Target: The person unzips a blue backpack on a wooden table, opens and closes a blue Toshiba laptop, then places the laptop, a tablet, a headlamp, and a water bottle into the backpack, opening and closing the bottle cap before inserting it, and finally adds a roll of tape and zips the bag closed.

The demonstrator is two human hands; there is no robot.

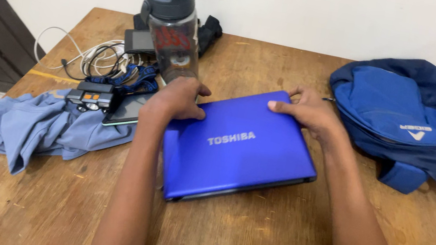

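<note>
I see a closed blue laptop (237, 149) lying flat on the wooden tabletop (269, 241), about midway between its left and right edges. My left hand (178, 99) rests on the lid's far left corner, its grip closed over that edge. My right hand (313, 113) clasps the far right corner, fingers curled over the rim. A clear water bottle (173, 28) stands just behind, a blue backpack (405, 120) lies toward the right edge, and a grey-blue cloth (42, 127) with cables (94, 56) lies left.
</note>
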